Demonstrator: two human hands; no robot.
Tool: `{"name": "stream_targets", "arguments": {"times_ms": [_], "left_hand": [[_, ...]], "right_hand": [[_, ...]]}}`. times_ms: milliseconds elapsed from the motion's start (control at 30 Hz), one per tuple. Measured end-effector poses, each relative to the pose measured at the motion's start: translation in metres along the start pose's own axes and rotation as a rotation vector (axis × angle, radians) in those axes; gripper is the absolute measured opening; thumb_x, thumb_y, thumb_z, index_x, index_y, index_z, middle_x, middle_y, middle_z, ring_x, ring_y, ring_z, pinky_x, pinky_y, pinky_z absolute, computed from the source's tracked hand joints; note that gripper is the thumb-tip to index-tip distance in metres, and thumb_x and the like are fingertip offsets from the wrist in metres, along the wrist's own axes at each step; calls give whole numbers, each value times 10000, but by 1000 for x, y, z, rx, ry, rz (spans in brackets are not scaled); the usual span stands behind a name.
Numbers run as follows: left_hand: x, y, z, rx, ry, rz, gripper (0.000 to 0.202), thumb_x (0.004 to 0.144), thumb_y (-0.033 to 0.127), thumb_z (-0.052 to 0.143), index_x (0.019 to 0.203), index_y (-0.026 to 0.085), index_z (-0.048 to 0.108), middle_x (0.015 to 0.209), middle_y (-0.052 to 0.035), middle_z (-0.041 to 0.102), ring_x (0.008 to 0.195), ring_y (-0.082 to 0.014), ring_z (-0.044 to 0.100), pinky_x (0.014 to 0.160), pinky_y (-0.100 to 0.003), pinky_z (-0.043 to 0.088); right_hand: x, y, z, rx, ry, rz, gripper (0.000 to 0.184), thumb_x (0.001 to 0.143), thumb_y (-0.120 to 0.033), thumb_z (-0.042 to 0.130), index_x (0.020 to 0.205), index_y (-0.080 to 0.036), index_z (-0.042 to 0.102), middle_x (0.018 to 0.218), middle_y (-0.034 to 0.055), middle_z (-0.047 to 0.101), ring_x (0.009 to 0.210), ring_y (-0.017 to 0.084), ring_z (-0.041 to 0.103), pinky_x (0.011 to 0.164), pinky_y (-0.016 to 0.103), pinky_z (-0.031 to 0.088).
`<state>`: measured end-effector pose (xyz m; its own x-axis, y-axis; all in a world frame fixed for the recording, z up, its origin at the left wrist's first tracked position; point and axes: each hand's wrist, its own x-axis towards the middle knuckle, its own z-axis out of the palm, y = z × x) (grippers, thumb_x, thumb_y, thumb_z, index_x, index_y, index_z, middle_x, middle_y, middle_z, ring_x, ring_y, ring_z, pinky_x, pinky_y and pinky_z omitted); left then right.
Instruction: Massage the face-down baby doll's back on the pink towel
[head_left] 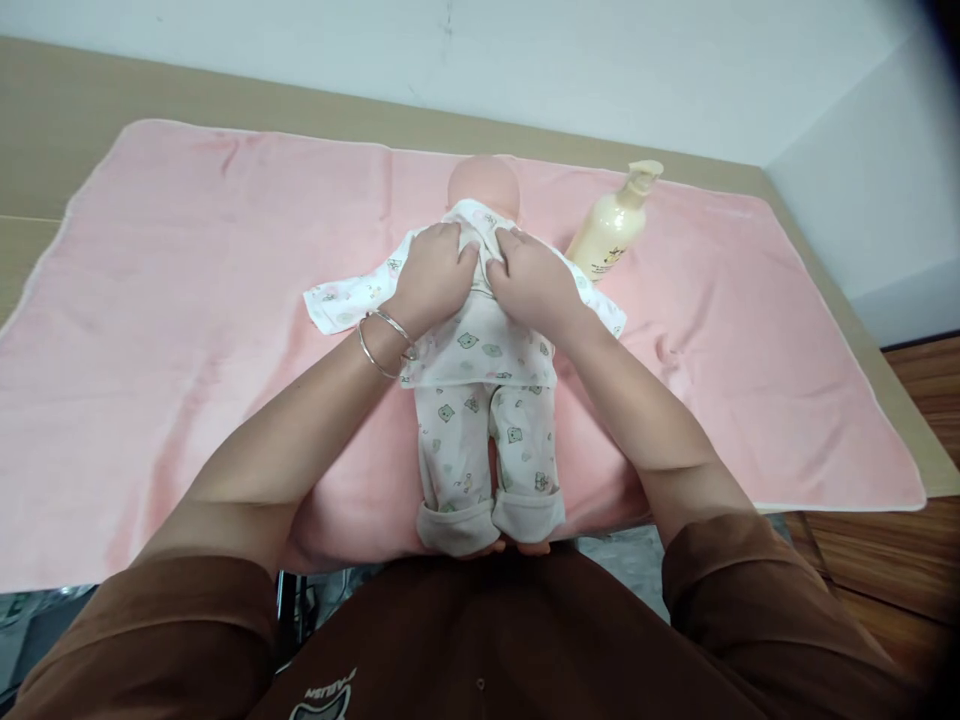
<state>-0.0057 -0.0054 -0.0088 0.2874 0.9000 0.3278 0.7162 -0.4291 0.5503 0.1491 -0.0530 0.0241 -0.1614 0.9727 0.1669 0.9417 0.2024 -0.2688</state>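
A baby doll [484,180] lies on a pink blanket, its head away from me and its feet at the near table edge. It wears a white printed shirt [487,345] with the sleeves spread to both sides, and matching trousers [454,440] with rolled cuffs. My left hand [439,270] and my right hand [529,275] are at the upper part of the shirt, fingers curled into the cloth and thumbs facing each other. Both pinch the shirt just below the doll's head. The doll's arms do not show.
A cream pump bottle [611,225] stands tilted-looking on the pink blanket [225,230], right of the doll's head. Under the blanket is a wooden table [247,100], with a white wall [600,70] behind it. Brown wood-grain panels [892,560] are at the lower right.
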Motion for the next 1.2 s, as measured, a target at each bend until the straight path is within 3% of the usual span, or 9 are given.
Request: {"name": "stream_targets", "arguments": {"times_ms": [67, 167, 300, 467, 667, 800, 967, 1067, 1200], "left_hand": [[-8, 12, 0, 31, -34, 31, 315, 985, 251, 464, 1211, 141, 654, 1360, -213, 675, 1418, -413, 574, 1280, -631, 415], [-15, 24, -5, 45, -70, 57, 453, 946, 184, 452, 1357, 78, 609, 1504, -216, 596, 1521, -396, 476, 1351, -600, 324], [-4, 17, -7, 31, -80, -61, 437, 955, 200, 428, 1289, 61, 673, 1369, -242, 684, 1375, -387, 604, 1255, -556, 451], [3, 0, 4, -49, 43, -171, 426, 990, 238, 457, 1339, 108, 666, 1410, -201, 683, 1395, -354, 593, 1259, -510, 437], [-1, -2, 15, -119, 147, -212, 265, 1001, 316, 575, 1192, 172, 688, 1304, -169, 707, 1328, -355, 613, 1228, -507, 449], [-1, -2, 15, -121, 179, -214, 192, 977, 281, 609, 1127, 185, 680, 1257, -157, 721, 1266, -348, 636, 1182, -517, 480], [-1, -3, 15, -144, 186, -210, 154, 975, 253, 614, 1106, 189, 666, 1233, -143, 718, 1262, -338, 635, 1181, -517, 477], [-1, -4, 15, -159, 173, -216, 143, 978, 260, 615, 1099, 198, 659, 1230, -139, 707, 1279, -343, 622, 1197, -518, 465], [-1, -5, 16, -141, 159, -216, 163, 982, 274, 597, 1108, 191, 659, 1243, -157, 706, 1278, -361, 620, 1187, -533, 468]], "right_hand": [[12, 15, 0, 45, -13, 45, 512, 1088, -359, 284, 1342, -101, 647, 1360, 201, 707, 1279, 355, 676, 1138, 539, 543], [18, 25, -3, 43, -70, 58, 618, 1119, -424, 220, 1439, -36, 580, 1439, 241, 658, 1355, 387, 631, 1205, 577, 476], [1, 7, -10, -99, -95, -43, 614, 1109, -358, 301, 1526, 59, 468, 1594, 311, 500, 1499, 455, 488, 1286, 626, 357], [-2, -7, -9, -80, -34, -94, 424, 1043, -201, 360, 1293, -5, 641, 1317, 246, 670, 1314, 385, 615, 1171, 533, 489], [27, 21, 10, 120, -30, 133, 629, 1100, -533, 385, 1398, -14, 576, 1367, 254, 650, 1355, 406, 606, 1182, 594, 480], [29, 26, 17, 128, -3, 139, 629, 1086, -578, 394, 1344, -44, 602, 1321, 235, 665, 1324, 412, 617, 1160, 623, 487], [23, 27, -14, 179, -23, -13, 444, 1039, -440, 505, 1337, -134, 622, 1387, 173, 664, 1370, 351, 603, 1222, 595, 478], [16, 19, -34, 208, 160, -100, 429, 1019, -299, 485, 1406, -170, 614, 1529, 116, 615, 1502, 257, 515, 1337, 451, 399], [5, -1, -16, 151, 220, 15, 594, 976, -198, 435, 1549, -48, 483, 1754, 167, 348, 1667, 280, 303, 1418, 493, 254]]}}
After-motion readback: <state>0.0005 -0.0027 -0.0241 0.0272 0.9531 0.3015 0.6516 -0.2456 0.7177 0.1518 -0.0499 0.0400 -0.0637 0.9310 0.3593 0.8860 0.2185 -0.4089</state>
